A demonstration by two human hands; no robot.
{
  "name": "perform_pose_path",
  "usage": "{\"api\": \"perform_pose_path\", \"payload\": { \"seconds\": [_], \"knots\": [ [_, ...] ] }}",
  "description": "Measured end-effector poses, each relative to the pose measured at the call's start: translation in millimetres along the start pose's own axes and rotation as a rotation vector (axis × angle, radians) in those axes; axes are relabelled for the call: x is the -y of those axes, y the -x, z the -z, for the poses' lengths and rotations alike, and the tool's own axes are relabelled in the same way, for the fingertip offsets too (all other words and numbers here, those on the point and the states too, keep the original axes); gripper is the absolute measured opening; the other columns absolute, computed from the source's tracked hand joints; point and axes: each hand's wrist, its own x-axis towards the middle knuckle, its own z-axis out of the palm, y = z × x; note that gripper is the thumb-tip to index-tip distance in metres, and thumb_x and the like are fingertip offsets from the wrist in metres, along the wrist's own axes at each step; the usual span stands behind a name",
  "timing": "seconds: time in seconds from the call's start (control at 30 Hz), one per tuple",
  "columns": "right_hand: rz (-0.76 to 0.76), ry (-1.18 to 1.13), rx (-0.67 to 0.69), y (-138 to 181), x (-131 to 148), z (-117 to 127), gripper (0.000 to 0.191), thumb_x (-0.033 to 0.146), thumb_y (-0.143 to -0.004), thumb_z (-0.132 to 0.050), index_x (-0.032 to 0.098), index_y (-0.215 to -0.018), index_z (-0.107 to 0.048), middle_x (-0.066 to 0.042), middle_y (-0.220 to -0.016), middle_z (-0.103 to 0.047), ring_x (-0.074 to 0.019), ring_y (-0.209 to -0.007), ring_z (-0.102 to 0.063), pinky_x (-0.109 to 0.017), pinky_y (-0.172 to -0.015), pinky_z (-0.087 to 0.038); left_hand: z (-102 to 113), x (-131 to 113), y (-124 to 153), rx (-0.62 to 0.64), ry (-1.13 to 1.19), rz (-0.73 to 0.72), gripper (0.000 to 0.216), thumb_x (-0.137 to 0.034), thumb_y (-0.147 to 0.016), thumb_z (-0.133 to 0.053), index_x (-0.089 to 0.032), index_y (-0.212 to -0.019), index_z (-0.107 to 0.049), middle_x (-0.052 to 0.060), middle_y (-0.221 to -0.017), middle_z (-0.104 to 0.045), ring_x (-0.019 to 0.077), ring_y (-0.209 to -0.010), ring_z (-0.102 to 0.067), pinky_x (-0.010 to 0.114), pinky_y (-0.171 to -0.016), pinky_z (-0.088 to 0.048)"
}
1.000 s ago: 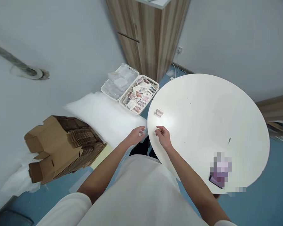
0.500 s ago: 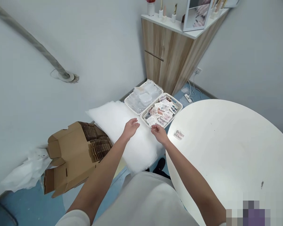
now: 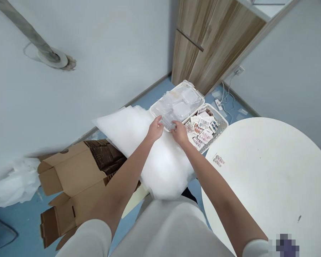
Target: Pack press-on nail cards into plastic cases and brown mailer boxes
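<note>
My left hand (image 3: 155, 129) is at the near left corner of a white basket (image 3: 154, 103), its fingers bent against a clear plastic box (image 3: 168, 123). On the other side of that box, my right hand (image 3: 179, 133) has curled fingers on its edge. Some fingertips are hidden among the clear plastic. More clear plastic boxes (image 3: 182, 110) fill this basket. Just right of it stands a second basket (image 3: 221, 131), holding several cards of press-on nails (image 3: 205, 136). Below my hands is a big white foam-like bundle (image 3: 166, 167).
On the right is a round white table (image 3: 270, 171) bearing one card of press-on nails (image 3: 218, 160). Flattened cardboard boxes (image 3: 77, 167) lie at left beside a white plastic bag (image 3: 14, 184). Behind the baskets stand a wood-grain cabinet (image 3: 200, 21) and a power strip (image 3: 218, 104).
Both hands have moved forward from above the white bundle to the basket of clear boxes. They now touch a clear plastic box. The view has tilted down.
</note>
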Motion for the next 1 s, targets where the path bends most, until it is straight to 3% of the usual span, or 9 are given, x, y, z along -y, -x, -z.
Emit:
{"api": "perform_pose_path", "payload": {
  "seconds": [0.23, 0.4, 0.63, 0.73, 0.87, 1.0],
  "knots": [
    [-0.025, 0.033, -0.034, -7, 6, -2, 0.034, 0.017, -0.073, -0.049, 0.018, -0.107, -0.053, -0.008, -0.104, -0.059, -0.0217, -0.090, -0.054, -0.038, -0.083, -0.042, -1, -9, -5, -0.035, -0.187, -0.117, 0.051, -0.010, -0.069, -0.047, -0.015, -0.120, -0.045, 0.010, -0.119, -0.052, 0.0174, -0.088, -0.056, 0.032, -0.084, -0.042],
    [-0.070, -0.018, -0.078, -3, 10, 2, 0.029, 0.018, -0.075, -0.047, 0.020, -0.103, -0.056, -0.005, -0.098, -0.062, -0.0200, -0.081, -0.056, -0.037, -0.080, -0.043, -1, -3, -6, -0.053, -0.091, -0.164, 0.051, -0.008, -0.070, -0.045, -0.018, -0.121, -0.041, 0.009, -0.113, -0.054, 0.0129, -0.076, -0.056, 0.029, -0.075, -0.045],
    [-0.032, -0.196, -0.211, 19, 16, 20, 0.026, 0.024, -0.078, -0.047, 0.019, -0.102, -0.056, -0.007, -0.099, -0.058, -0.0172, -0.086, -0.052, -0.031, -0.077, -0.044, -2, -11, 10, -0.090, 0.052, -0.193, 0.046, -0.017, -0.073, -0.050, -0.020, -0.118, -0.042, 0.006, -0.103, -0.056, 0.0094, -0.071, -0.054, 0.023, -0.063, -0.044],
    [-0.082, -0.317, -0.243, 39, 16, 37, 0.027, 0.031, -0.079, -0.048, 0.021, -0.103, -0.056, -0.006, -0.099, -0.057, -0.0149, -0.079, -0.053, -0.030, -0.074, -0.044, -4, -24, 23, -0.036, 0.072, -0.212, 0.044, -0.024, -0.072, -0.055, -0.019, -0.115, -0.048, 0.003, -0.090, -0.058, 0.0097, -0.071, -0.053, 0.022, -0.064, -0.043],
    [-0.184, -0.533, -0.247, 75, 10, 67, 0.033, 0.039, -0.074, -0.054, 0.021, -0.101, -0.056, -0.003, -0.091, -0.060, -0.0133, -0.071, -0.053, -0.030, -0.069, -0.045, -16, -42, 48, 0.091, 0.104, -0.240, 0.028, -0.031, -0.071, -0.058, -0.019, -0.096, -0.062, 0.002, -0.082, -0.057, 0.0114, -0.073, -0.053, 0.023, -0.066, -0.043],
    [-0.268, -0.755, -0.317, 122, 2, 102, 0.031, 0.040, -0.068, -0.060, 0.020, -0.092, -0.057, -0.001, -0.079, -0.060, -0.0123, -0.070, -0.054, -0.027, -0.065, -0.044, -40, -61, 86, 0.269, 0.221, -0.143, 0.023, -0.031, -0.066, -0.063, -0.017, -0.084, -0.062, 0.002, -0.077, -0.057, 0.0122, -0.071, -0.054, 0.025, -0.066, -0.044]
  ]
}}
